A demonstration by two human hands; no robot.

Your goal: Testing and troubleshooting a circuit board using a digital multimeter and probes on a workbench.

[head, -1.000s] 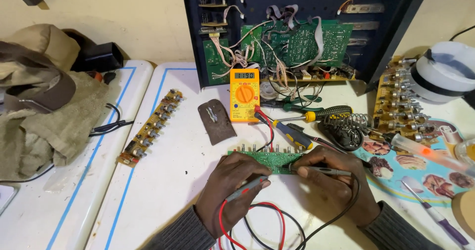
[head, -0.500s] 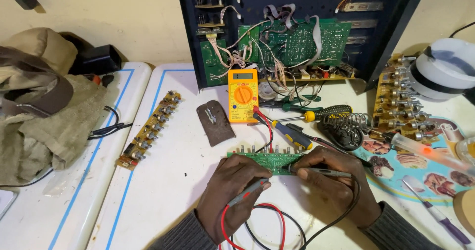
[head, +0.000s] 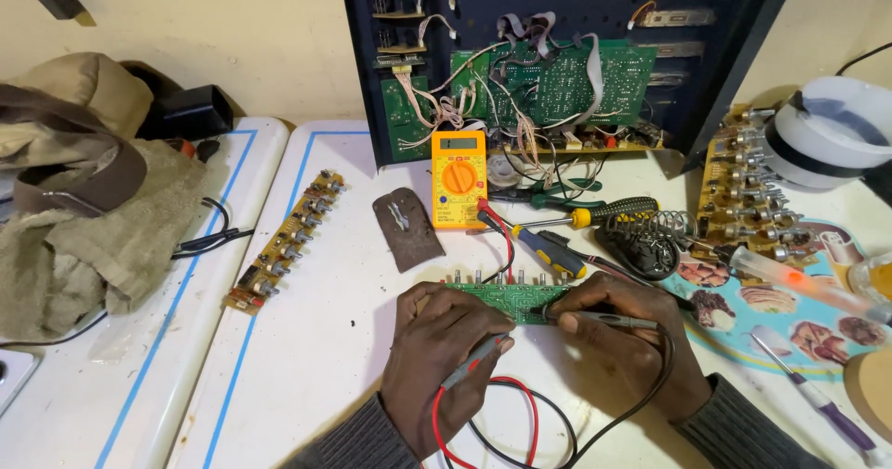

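Green circuit board [head: 509,299] lies left-right — left hand [head: 444,358] grips red probe [head: 476,360], right hand [head: 624,339] black probe [head: 595,319].

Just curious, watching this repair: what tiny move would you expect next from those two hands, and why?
Probably a glance up at the yellow meter. The left hand holds the red probe and the right hand the black probe, both against the small green board.

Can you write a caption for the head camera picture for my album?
Two hands press meter probes onto a green circuit board.
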